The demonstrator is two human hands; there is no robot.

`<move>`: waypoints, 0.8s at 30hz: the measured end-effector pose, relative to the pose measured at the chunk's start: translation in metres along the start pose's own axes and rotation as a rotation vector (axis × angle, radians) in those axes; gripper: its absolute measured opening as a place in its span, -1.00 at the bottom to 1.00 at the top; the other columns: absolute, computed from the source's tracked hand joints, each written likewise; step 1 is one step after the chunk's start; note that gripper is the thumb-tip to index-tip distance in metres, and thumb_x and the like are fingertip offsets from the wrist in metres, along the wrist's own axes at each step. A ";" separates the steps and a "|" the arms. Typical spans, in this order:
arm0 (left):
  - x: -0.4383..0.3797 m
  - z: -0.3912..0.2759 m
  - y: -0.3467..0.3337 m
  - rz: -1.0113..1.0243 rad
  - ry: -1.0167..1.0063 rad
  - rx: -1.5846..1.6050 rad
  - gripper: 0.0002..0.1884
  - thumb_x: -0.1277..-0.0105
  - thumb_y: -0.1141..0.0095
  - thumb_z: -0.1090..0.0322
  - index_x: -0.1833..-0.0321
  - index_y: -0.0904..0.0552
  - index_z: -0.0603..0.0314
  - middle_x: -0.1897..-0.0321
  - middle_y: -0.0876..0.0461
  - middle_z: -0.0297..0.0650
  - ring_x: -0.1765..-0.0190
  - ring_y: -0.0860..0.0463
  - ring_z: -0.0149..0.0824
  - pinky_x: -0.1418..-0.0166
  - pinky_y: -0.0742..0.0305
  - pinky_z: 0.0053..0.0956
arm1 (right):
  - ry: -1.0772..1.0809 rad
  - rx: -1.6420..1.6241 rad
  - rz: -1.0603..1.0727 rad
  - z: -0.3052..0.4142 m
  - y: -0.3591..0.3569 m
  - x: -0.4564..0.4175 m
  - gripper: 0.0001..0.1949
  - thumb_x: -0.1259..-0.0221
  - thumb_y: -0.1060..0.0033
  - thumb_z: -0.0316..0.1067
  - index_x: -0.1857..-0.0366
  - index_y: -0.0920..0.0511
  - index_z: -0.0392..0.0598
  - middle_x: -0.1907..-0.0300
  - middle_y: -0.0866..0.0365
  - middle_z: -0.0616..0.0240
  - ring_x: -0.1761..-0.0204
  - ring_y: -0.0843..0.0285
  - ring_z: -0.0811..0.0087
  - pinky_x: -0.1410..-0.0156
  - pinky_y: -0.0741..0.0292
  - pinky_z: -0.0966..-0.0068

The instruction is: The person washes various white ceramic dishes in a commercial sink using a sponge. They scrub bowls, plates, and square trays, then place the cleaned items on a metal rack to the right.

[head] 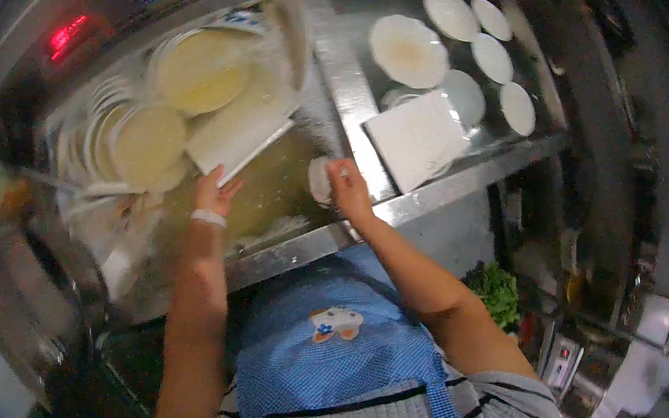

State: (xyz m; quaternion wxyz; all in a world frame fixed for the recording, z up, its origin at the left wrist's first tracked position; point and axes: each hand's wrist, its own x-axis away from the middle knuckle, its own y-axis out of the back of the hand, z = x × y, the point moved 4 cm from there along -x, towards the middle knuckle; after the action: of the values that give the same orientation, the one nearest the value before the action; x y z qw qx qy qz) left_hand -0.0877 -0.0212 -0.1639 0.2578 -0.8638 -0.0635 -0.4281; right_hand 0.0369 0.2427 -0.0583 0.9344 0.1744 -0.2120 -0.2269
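Observation:
My left hand grips the near corner of a white rectangular plate, which is tilted over the cloudy water of the left sink basin. My right hand holds a pale, crumpled cloth or pad above the same basin, close to the metal divider. Left of the rectangular plate, round plates stand stacked in the water. Behind them lies a larger round dish. In the right basin, a white square plate rests near the divider.
Several white oval plates and a scalloped plate lie in the right basin. The steel divider runs between the basins, and the steel front rim is close to my apron. Leafy greens are at the lower right.

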 end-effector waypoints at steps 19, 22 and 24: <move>0.152 0.012 0.029 0.278 -0.613 -0.613 -0.37 -0.02 0.05 0.51 -0.27 -0.25 0.26 -0.13 -0.40 -0.14 -0.21 -0.38 -0.16 -0.26 -0.30 -0.22 | 0.560 0.393 0.201 0.072 -0.160 -0.067 -0.63 -0.14 -0.11 -0.18 0.10 -0.47 -0.26 0.05 -0.43 -0.06 -0.04 -0.32 -0.05 -0.19 -0.28 0.11; 0.151 0.010 0.025 0.269 -0.614 -0.636 -0.38 0.02 0.03 0.50 -0.23 -0.30 0.25 -0.10 -0.42 -0.14 -0.20 -0.39 -0.15 -0.27 -0.30 -0.20 | 0.611 0.336 0.012 0.066 -0.169 -0.077 -0.70 -0.06 -0.20 -0.22 0.24 -0.48 -0.23 0.18 -0.43 -0.03 0.08 -0.33 -0.04 -0.10 -0.31 0.09; 0.151 0.004 0.021 0.303 -0.615 -0.659 -0.39 0.05 0.02 0.50 -0.20 -0.33 0.24 -0.08 -0.44 -0.15 -0.19 -0.39 -0.14 -0.28 -0.30 -0.18 | 0.738 0.142 0.010 0.081 -0.191 -0.050 -0.70 -0.01 -0.24 -0.24 0.27 -0.48 -0.21 0.22 -0.42 -0.02 0.11 -0.33 -0.04 -0.09 -0.31 0.10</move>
State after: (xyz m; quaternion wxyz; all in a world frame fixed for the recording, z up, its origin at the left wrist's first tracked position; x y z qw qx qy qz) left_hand 0.0165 -0.0535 -0.0574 -0.0011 -0.9858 0.1289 -0.1072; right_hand -0.1088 0.0887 -0.0860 0.9347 0.3078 0.1229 -0.1288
